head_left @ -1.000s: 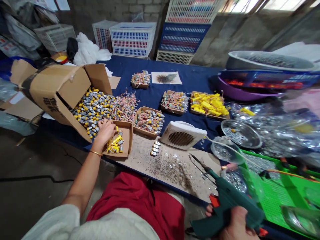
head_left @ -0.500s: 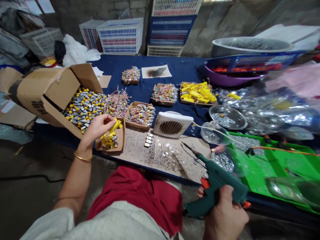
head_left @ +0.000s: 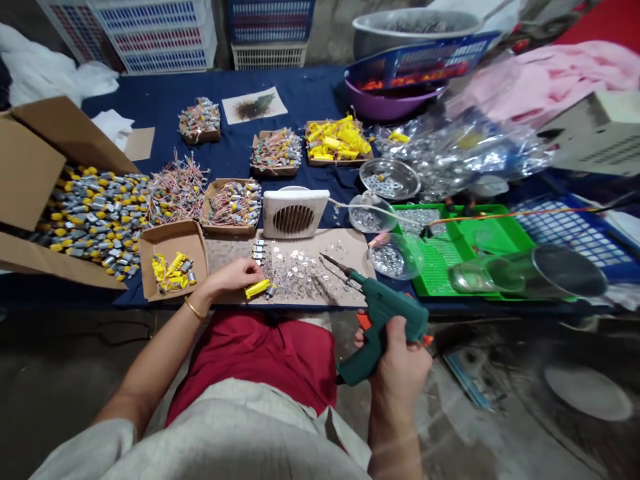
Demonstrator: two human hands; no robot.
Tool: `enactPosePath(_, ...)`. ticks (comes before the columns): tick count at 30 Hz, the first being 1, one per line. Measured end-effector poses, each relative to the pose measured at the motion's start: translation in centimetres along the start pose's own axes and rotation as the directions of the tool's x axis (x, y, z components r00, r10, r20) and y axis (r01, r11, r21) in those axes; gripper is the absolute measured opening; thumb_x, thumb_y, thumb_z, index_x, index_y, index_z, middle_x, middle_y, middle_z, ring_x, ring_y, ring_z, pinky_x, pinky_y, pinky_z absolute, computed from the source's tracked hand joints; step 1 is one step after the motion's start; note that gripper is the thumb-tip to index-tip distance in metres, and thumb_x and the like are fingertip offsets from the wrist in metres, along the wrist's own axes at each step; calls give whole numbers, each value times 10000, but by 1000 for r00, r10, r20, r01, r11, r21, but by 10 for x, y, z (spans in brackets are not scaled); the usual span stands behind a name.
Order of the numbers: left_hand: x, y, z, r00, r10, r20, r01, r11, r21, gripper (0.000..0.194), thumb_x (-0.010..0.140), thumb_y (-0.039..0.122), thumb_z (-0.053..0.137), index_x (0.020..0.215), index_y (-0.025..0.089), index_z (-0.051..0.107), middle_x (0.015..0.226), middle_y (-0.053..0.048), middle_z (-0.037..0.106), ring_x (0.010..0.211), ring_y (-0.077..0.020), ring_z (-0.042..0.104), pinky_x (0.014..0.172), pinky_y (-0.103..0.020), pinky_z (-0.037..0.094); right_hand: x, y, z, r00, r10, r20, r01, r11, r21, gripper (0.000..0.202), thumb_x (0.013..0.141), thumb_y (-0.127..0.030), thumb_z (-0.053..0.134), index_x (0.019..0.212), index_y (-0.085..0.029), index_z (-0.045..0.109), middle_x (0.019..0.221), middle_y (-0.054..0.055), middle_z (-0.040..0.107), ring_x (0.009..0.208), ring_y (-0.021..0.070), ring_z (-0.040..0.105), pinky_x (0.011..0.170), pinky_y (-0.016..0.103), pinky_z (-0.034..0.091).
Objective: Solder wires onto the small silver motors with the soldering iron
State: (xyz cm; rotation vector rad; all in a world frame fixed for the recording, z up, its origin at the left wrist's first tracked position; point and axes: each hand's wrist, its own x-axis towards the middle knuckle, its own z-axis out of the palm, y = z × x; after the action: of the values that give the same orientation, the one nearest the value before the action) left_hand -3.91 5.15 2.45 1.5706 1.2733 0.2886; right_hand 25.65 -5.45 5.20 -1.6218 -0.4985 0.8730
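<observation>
My left hand reaches over the near edge of the cardboard sheet, fingers pinched together. Just below the fingertips lies a yellow-cased part with a small grey motor at its end. What the fingertips pinch is hidden. Beyond them stands a short row of small silver-topped motors. My right hand is wrapped around the handle of a dark green soldering gun with an orange trigger. Its thin tip points up and left, above the sheet.
An open carton of motors is on the left, beside a shallow box holding yellow parts. A white fan stands behind the sheet. Further right are a metal bowl, green trays and a clear jar.
My left hand has moved right from the small box to the cardboard, and a yellow part now lies there. The soldering gun stays in my right hand. The view has shifted right.
</observation>
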Motion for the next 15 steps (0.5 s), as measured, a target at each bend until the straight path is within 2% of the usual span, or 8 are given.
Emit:
enactPosePath(4,-5,-2,-5,999,33,-40,-28,991,133,272,836,373,533,841,141,675,784,-30,683,709,-158,590,634,-241,423,3,1,4,1000,2,-9,-2,1000,-29,525,676,-642,719,837,-153,613,591,78,666,457,221,621,416,327,516)
enactPosePath(7,-13,-2,0,989,68,-128,-38,974,225,258,886,329,496,945,164,686,895,-47,710,815,-185,630,740,-274,459,2,-1,12,999,32,-10,-32,998,-46,537,665,-647,722,854,-157,612,581,69,659,472,227,627,426,330,518)
enactPosePath(9,-20,-6,6,966,104,-236,-37,961,275,258,910,300,478,1026,175,672,976,-62,714,898,-204,643,826,-306,469,1,-3,16,999,50,-13,-50,997,-56,540,658,-650,724,857,-161,611,567,61,650,477,230,627,429,331,516)
enactPosePath(12,-35,-17,17,898,156,-410,-37,958,284,286,930,279,472,1159,187,615,1134,-87,683,1049,-221,624,943,-342,457,-1,-5,19,998,64,-13,-64,996,-66,532,656,-656,720,828,-166,606,565,54,641,449,214,603,413,326,502)
enactPosePath(15,-50,-29,26,869,180,-460,-46,956,289,341,912,302,526,1237,201,547,1206,-98,636,1102,-231,597,985,-378,450,-4,-5,19,997,72,-5,-72,995,-63,523,662,-645,719,839,-166,608,584,45,642,416,189,571,397,319,487)
